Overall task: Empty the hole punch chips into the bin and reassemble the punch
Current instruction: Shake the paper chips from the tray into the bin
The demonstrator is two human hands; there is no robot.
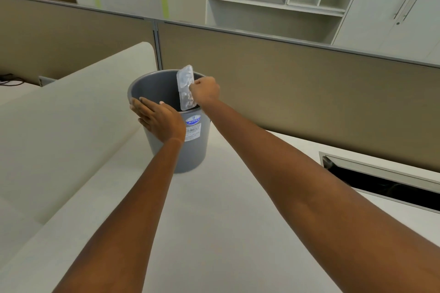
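Note:
A grey plastic bin (152, 85) stands on the white desk, a blue oval sticker and a barcode label on its near wall. My right hand (205, 91) pinches a clear plastic chip tray (186, 88) by its right edge and holds it upright over the bin's mouth, its lower end inside the rim. White paper chips show through the tray. My left hand (158, 119) lies flat against the bin's near rim and wall, fingers spread. The body of the hole punch is out of view.
The white desk (226, 209) runs toward me. A raised cream panel (71, 107) slopes along the left. A beige partition (309, 88) backs the desk. An open cable slot (381, 183) with a metal frame is cut into the desk at right.

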